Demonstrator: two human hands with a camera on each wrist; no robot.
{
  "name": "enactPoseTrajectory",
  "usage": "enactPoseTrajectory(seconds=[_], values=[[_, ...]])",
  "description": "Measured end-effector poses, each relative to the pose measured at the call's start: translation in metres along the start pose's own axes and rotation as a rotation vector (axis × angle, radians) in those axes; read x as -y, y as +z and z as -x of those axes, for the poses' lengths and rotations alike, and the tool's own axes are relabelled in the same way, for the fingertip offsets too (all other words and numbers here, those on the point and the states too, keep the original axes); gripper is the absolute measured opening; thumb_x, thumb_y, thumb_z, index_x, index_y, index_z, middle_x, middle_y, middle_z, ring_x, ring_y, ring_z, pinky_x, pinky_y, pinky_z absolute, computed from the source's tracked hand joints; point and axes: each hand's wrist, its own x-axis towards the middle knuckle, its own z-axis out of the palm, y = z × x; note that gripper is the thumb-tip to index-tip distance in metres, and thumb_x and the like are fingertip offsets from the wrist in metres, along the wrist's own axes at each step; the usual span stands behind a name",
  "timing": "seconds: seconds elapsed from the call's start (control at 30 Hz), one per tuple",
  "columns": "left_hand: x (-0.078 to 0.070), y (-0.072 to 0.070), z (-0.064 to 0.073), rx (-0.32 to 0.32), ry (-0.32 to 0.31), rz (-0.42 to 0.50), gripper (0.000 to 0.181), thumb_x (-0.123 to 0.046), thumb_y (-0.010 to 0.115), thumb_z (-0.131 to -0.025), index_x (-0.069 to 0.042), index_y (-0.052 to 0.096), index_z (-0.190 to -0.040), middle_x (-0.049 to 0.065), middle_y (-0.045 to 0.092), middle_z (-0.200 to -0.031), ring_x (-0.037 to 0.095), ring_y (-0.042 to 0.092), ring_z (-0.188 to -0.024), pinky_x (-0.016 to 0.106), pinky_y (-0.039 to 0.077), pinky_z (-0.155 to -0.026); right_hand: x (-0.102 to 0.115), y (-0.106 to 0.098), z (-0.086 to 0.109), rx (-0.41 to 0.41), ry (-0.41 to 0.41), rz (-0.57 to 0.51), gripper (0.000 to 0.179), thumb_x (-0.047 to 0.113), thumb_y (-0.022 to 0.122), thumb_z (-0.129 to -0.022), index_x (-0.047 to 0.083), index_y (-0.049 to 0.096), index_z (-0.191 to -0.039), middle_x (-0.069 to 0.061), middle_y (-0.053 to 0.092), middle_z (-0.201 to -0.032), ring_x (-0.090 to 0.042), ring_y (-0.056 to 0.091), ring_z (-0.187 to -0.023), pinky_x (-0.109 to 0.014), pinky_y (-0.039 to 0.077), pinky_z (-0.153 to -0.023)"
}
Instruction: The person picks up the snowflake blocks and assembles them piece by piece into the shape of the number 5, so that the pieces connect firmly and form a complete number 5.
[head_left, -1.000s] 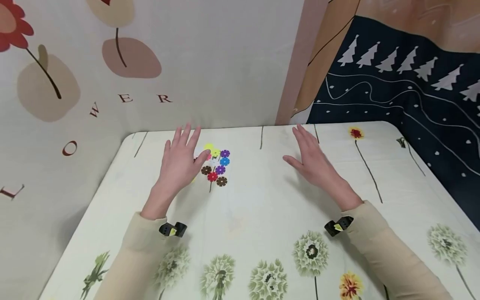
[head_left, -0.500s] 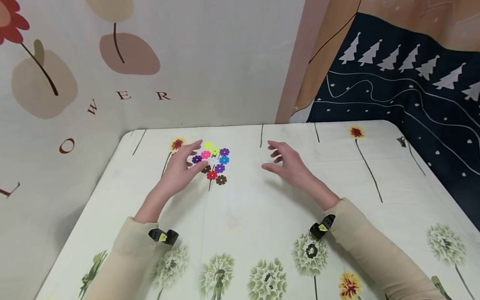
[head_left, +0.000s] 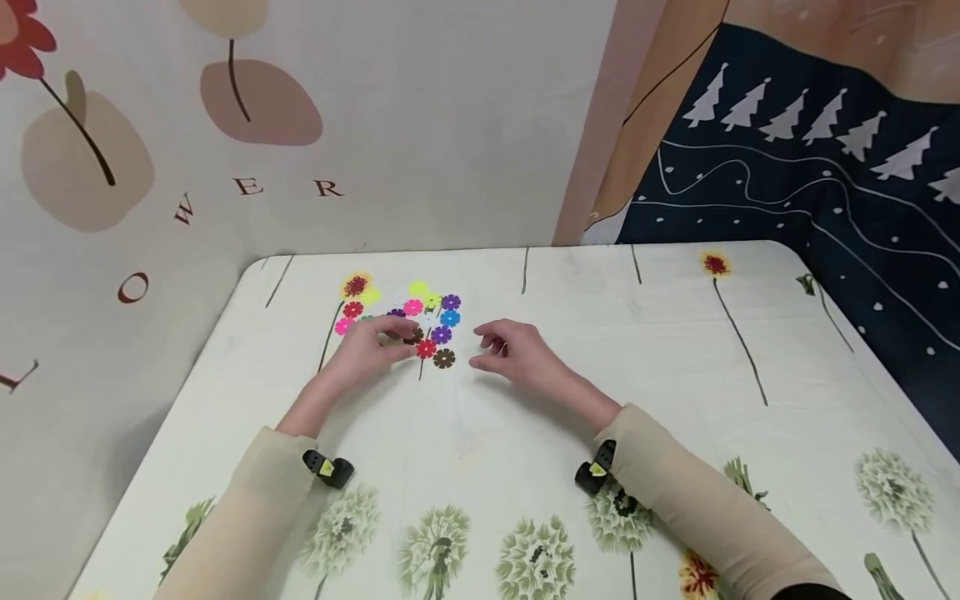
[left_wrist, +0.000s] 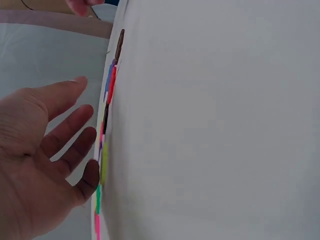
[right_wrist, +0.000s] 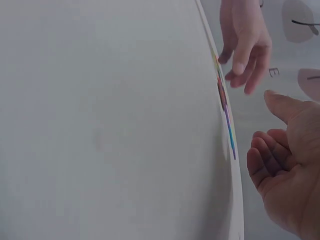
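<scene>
Several flat, notched snowflake discs in different colours lie grouped on the far left of the table. My left hand [head_left: 363, 352] hovers over the group's near left part and hides some of the discs, its fingers loosely bent with nothing between them. Close to its fingertips are a red disc [head_left: 426, 348] and a brown disc [head_left: 444, 358]. Just right of the group, my right hand [head_left: 521, 352] hangs above the cloth, thumb and fingers apart, holding nothing. A blue disc [head_left: 450, 318] and a purple disc [head_left: 451, 302] mark the group's right side.
A white cloth with printed flowers [head_left: 536, 558] covers the table. Behind it rises a pale printed wall hanging [head_left: 450, 125]; a dark hanging with white trees [head_left: 795, 158] borders the right. Each wrist wears a small black camera [head_left: 327, 468].
Both hands have come lower and nearer the discs; the right moved left and toward me. Their fingers went from spread to loosely bent. Discs on the left came into view.
</scene>
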Motion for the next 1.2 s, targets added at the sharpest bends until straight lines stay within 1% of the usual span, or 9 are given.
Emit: enactPoseTrajectory(seconds=[0.17,0.3,0.4,0.5,0.63,0.77,0.93,1.1,1.2], values=[[0.004,0.003,-0.005,0.046,-0.009,0.012,0.041,-0.007,0.077,-0.091,-0.004,0.068,-0.131,0.012,0.071,-0.119,0.029,0.063,-0.109,0.045,0.054,-0.096,0.009,0.014,-0.01,0.06,0.023,0.009,0.039,0.015,0.08,-0.091,-0.003,0.069,-0.124,-0.005,0.067,-0.096,-0.016,0.06,-0.085,-0.026,0.053,-0.078],[0.004,0.003,-0.01,0.077,-0.017,0.017,0.041,-0.005,0.077,-0.091,-0.004,0.068,-0.131,0.01,0.071,-0.109,0.026,0.064,-0.101,0.043,0.055,-0.091,0.01,0.022,-0.019,0.086,0.029,0.058,0.038,0.015,0.081,-0.09,-0.003,0.069,-0.122,-0.005,0.065,-0.094,-0.016,0.057,-0.084,-0.025,0.051,-0.077],[0.003,0.004,-0.012,0.104,-0.024,0.012,0.04,-0.005,0.077,-0.09,-0.004,0.069,-0.13,0.007,0.07,-0.102,0.024,0.063,-0.095,0.038,0.055,-0.086,0.01,0.027,-0.025,0.088,0.045,0.103,0.038,0.015,0.082,-0.09,-0.002,0.07,-0.121,-0.005,0.065,-0.094,-0.016,0.057,-0.085,-0.025,0.05,-0.077],[0.003,0.005,-0.014,0.121,-0.023,-0.01,0.039,-0.007,0.077,-0.091,-0.004,0.07,-0.129,0.006,0.069,-0.099,0.023,0.062,-0.093,0.035,0.055,-0.082,0.01,0.031,-0.029,0.085,0.051,0.131,0.035,0.016,0.082,-0.09,-0.001,0.071,-0.118,-0.005,0.064,-0.092,-0.016,0.056,-0.084,-0.026,0.049,-0.075],[0.002,0.006,-0.014,0.131,-0.026,-0.037,0.036,-0.009,0.076,-0.093,-0.004,0.071,-0.128,0.006,0.068,-0.1,0.023,0.061,-0.093,0.035,0.054,-0.081,0.01,0.035,-0.032,0.09,0.043,0.158,0.034,0.016,0.083,-0.089,0.0,0.072,-0.117,-0.004,0.062,-0.09,-0.017,0.053,-0.083,-0.027,0.048,-0.074],[0.002,0.006,-0.015,0.137,-0.029,-0.049,0.033,-0.011,0.076,-0.093,-0.005,0.072,-0.126,0.006,0.068,-0.103,0.022,0.062,-0.094,0.035,0.055,-0.082,0.01,0.037,-0.034,0.084,0.03,0.213,0.033,0.017,0.084,-0.088,0.003,0.075,-0.117,-0.002,0.06,-0.088,-0.016,0.052,-0.082,-0.027,0.045,-0.072],[0.001,0.005,-0.015,0.141,-0.029,-0.06,0.031,-0.012,0.076,-0.094,-0.006,0.074,-0.124,0.006,0.068,-0.102,0.022,0.061,-0.093,0.036,0.054,-0.081,0.011,0.039,-0.037,0.082,0.018,0.267,0.026,0.018,0.084,-0.088,0.007,0.078,-0.111,-0.001,0.062,-0.087,-0.016,0.052,-0.082,-0.027,0.045,-0.072],[0.003,0.004,-0.014,0.135,-0.024,-0.051,0.028,-0.011,0.077,-0.093,-0.006,0.075,-0.12,0.005,0.069,-0.1,0.022,0.06,-0.091,0.035,0.053,-0.08,0.012,0.039,-0.038,0.078,0.04,0.25,0.025,0.018,0.084,-0.088,0.005,0.077,-0.107,-0.002,0.064,-0.091,-0.016,0.056,-0.085,-0.027,0.048,-0.075],[0.004,0.004,-0.013,0.135,-0.024,-0.041,0.027,-0.01,0.077,-0.092,-0.006,0.075,-0.119,0.005,0.069,-0.099,0.022,0.06,-0.091,0.034,0.053,-0.079,0.012,0.038,-0.037,0.077,0.068,0.214,0.025,0.017,0.085,-0.087,0.005,0.074,-0.106,-0.002,0.065,-0.094,-0.015,0.059,-0.087,-0.026,0.051,-0.078]])
